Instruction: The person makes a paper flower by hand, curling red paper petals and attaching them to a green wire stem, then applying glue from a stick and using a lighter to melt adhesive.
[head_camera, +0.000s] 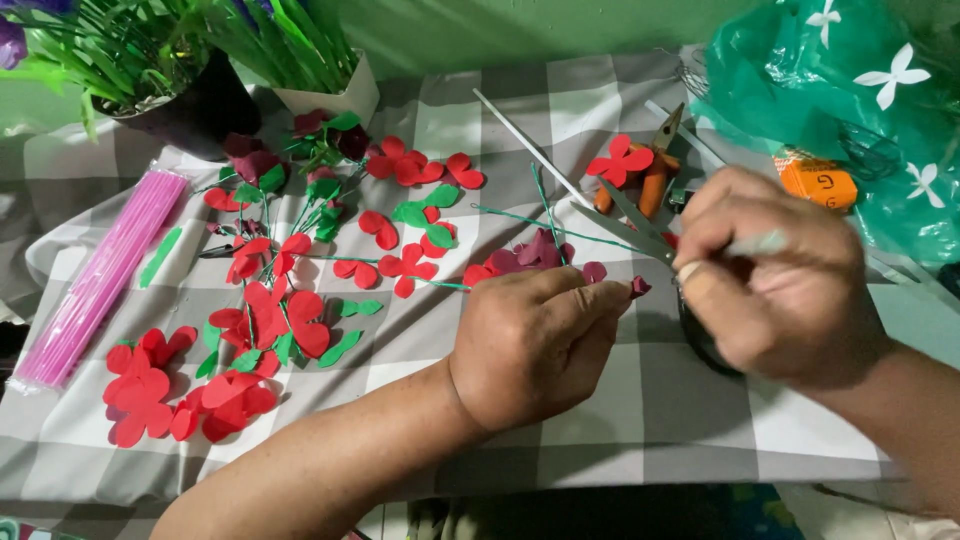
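1. Your left hand (535, 345) pinches a small dark red petal (640, 287) above the checked cloth (640, 400).
2. Your right hand (780, 280), fingers curled tight, grips a pale stick (757, 243) beside the petal.

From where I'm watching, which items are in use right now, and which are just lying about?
In use:
left hand pinching a small dark red paper petal
right hand holding a thin pale stick

Lying about:
orange-handled pliers
pink bundle of plastic straws
loose red paper petals
green plastic bag
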